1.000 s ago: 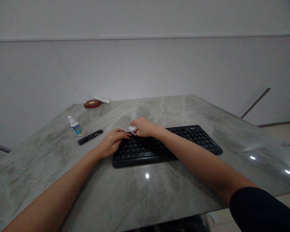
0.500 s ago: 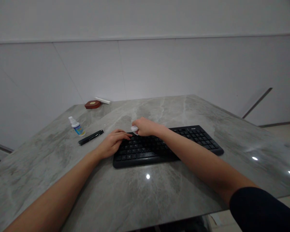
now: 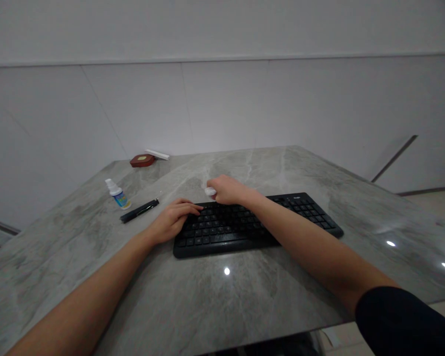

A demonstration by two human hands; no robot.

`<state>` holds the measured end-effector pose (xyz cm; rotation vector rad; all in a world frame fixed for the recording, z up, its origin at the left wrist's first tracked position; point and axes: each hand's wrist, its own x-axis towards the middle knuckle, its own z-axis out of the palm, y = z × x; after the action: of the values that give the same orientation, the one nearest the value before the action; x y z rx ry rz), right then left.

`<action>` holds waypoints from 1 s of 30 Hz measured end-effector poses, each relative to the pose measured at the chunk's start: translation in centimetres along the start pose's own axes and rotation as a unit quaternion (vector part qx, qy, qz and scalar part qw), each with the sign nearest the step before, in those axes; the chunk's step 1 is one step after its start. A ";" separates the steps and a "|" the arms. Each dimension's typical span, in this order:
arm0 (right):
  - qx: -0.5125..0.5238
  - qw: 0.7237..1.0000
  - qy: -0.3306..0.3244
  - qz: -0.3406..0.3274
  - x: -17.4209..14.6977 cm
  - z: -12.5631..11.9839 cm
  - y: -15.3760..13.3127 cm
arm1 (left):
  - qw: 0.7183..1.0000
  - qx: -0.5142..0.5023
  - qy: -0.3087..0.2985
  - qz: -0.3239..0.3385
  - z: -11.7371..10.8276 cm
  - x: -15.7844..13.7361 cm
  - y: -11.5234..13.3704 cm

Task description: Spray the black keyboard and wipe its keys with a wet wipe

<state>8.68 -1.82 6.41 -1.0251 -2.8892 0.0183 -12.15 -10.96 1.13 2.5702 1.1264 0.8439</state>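
A black keyboard [image 3: 222,232] lies on the grey marble-patterned table. Over its upper left corner rests my left hand [image 3: 174,217], fingers stretched out flat on the keys and edge. My right hand [image 3: 228,190] is closed around a crumpled white tissue [image 3: 209,191], just above the keyboard's back edge; most of the tissue is hidden inside the fist. My right forearm crosses over the middle of the keyboard and covers some of its keys.
Left of the keyboard lies a black pen-like brush [image 3: 139,211], with a small white-capped spray bottle [image 3: 118,195] standing beyond it. A reddish-brown case [image 3: 142,160] and a white strip [image 3: 157,154] sit at the back left, near the wall [image 3: 222,109].
My right hand has shifted slightly back and to the right with the tissue, toward the keyboard's far edge. My left hand and the keyboard stay in place.
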 end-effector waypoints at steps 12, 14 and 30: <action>0.030 0.996 -0.063 -0.051 0.0 -0.1 0.4 | 1.000 -0.002 0.003 0.000 0.0 0.0 0.0; 0.025 0.996 -0.069 -0.051 0.0 -0.1 0.4 | 1.000 -0.001 0.002 0.002 0.0 0.0 -0.1; -0.006 0.997 -0.066 -0.041 -0.3 0.0 -0.3 | 1.000 0.000 0.001 0.001 0.0 0.0 -0.1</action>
<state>8.73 -2.20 6.41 -0.9400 -3.0509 0.0663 -12.19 -10.91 1.11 2.5721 1.1251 0.8466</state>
